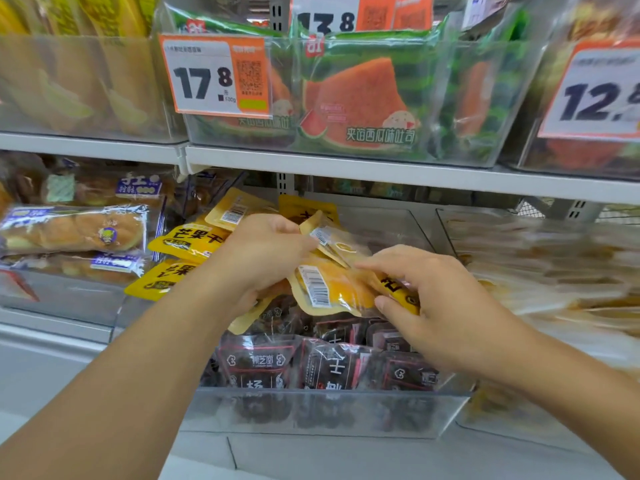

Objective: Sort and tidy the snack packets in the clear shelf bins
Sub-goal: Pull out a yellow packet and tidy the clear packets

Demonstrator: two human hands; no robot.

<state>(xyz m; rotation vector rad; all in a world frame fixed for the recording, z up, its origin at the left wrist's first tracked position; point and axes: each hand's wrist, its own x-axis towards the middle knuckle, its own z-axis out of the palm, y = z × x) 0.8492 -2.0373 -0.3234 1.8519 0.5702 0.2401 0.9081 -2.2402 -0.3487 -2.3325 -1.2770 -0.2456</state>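
Shop shelving, 2 tiers of clear bins. Left hand clenches a bundle of yellow mango packets above the centre bin; right hand pinches one at 3 o'clock, likely squaring the stack. Dark packets fill the bin front.

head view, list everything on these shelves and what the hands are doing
yellow mango packets: several, yellow, back of middle bin
dark packets: many, black and red, front of same bin
watermelon toast packs: several, green and red, upper bin
bread packs: a few, clear wrap, lower left bin
price tags: three, orange and white, upper bins
left hand: holds yellow packets
right hand: pinches a yellow packet
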